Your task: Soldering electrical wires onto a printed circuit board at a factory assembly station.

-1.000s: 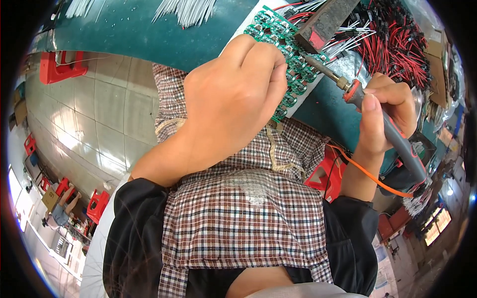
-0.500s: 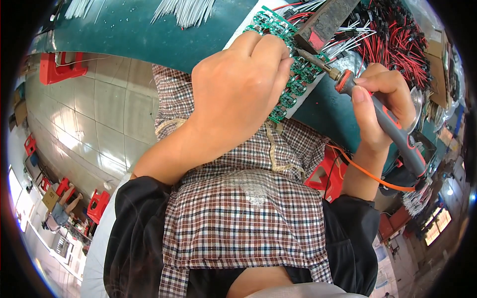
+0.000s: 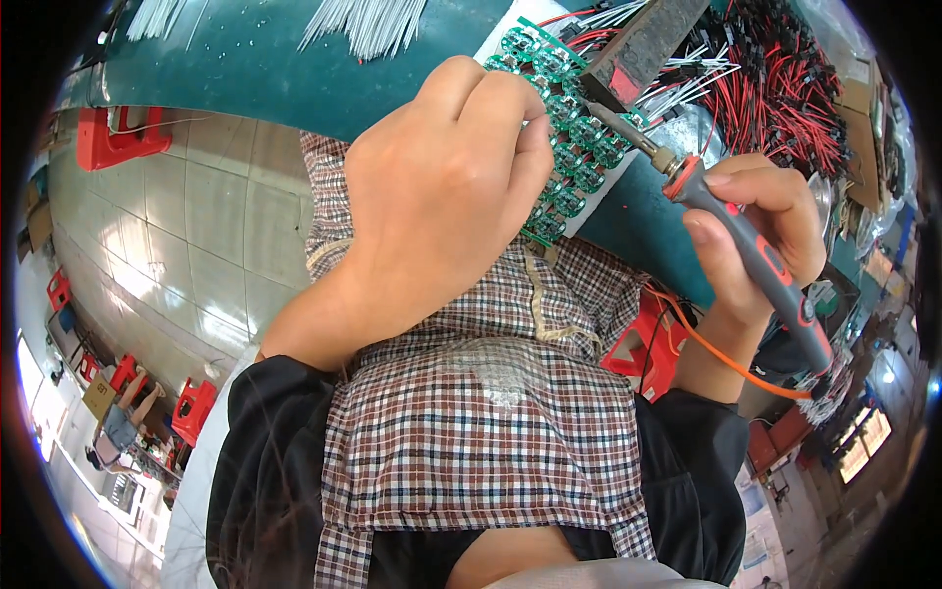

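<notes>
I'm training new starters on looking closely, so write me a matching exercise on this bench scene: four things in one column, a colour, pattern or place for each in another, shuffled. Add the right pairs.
Things:
1. Soldering iron
2. Circuit boards
3. Apron
4. Cable

Descriptions:
A. Checked
B. Orange
C. Held in the right hand
D. Green

Right pairs: 1-C, 2-D, 3-A, 4-B

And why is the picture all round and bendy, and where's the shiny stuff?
Head view: the wide fisheye lens blackens the corners and bends things near the rim; head view: white glare shines on the floor tiles; head view: the soldering iron, nearer the middle, looks fairly sharp.
</notes>
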`<state>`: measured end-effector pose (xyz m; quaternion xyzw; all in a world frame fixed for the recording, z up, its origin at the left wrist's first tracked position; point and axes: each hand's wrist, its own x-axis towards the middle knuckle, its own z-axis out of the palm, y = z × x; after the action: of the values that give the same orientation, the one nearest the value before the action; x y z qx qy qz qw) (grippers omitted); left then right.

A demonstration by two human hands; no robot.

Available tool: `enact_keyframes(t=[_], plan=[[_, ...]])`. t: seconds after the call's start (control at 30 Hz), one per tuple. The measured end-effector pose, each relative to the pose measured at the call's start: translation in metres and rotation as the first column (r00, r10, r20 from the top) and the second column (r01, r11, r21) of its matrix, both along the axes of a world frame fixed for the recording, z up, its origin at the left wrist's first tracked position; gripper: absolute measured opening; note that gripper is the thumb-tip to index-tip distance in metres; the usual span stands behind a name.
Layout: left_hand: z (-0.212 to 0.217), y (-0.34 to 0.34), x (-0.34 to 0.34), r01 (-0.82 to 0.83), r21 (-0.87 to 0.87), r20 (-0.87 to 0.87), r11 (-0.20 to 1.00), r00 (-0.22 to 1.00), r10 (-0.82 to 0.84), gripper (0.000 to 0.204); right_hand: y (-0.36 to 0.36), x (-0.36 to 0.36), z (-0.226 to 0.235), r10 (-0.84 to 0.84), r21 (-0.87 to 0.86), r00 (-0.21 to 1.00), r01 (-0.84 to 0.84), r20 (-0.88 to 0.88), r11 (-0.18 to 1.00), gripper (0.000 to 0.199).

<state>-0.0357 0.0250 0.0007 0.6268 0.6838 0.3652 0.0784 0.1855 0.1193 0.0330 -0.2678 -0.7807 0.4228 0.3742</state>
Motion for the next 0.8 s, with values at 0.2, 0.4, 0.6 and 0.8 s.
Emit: enact_keyframes(t=[0.2,0.4,0.6,0.8], plan=[[-0.004,-0.003,0.003,0.005,0.029,0.015,1.000,1.000,-0.006,0.015,0.002,-0.004,-0.007,0.029,0.116,0.999,-0.033,0.033,0.993,0.025],[-0.004,-0.002,0.002,-0.001,0.045,0.000,0.999,1.000,0.001,0.015,0.003,-0.002,-0.008,0.036,0.121,0.994,-0.049,0.102,0.992,0.026],[-0.002,0.000,-0.003,-0.016,0.052,-0.001,0.999,1.000,0.016,0.016,0.002,-0.004,-0.003,-0.007,0.092,0.997,0.014,-0.077,0.996,0.037],[-0.005,0.002,-0.001,-0.027,0.054,-0.011,0.998,1.000,0.027,0.016,-0.003,-0.007,-0.006,-0.033,0.218,0.999,0.029,0.011,0.975,0.031]])
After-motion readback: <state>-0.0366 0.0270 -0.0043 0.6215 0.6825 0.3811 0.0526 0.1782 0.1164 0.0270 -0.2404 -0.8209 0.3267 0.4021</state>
